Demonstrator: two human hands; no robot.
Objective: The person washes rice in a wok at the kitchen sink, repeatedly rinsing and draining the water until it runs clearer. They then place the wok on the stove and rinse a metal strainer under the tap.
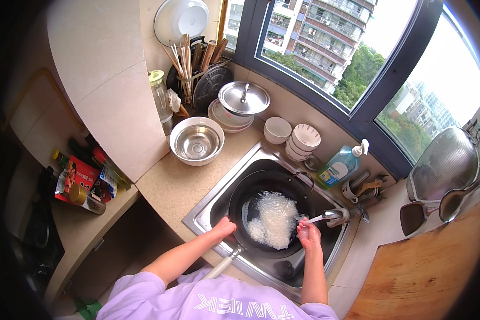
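Observation:
A black wok [240,192] with a pale handle [223,267] sits in the stainless steel sink [205,216]. My left hand [225,227] is closed at the wok's left rim and appears to grip it. At the wok's right side, my right hand [309,235] is in the water running from the faucet [331,215]. Its fingers are bent, and whether they hold anything is unclear. Inside the wok spreads a white, frothy-looking patch [275,220], whose exact makeup I cannot make out. A dark scrubber [284,269] rests in the sink below the wok.
A blue dish soap bottle [339,168] and stacked bowls [303,144] line the back of the sink. Left of it stand a metal bowl in a white one [197,141] and a lidded pot [244,98]. A wooden board [420,264] lies at right, near hanging utensils [414,218].

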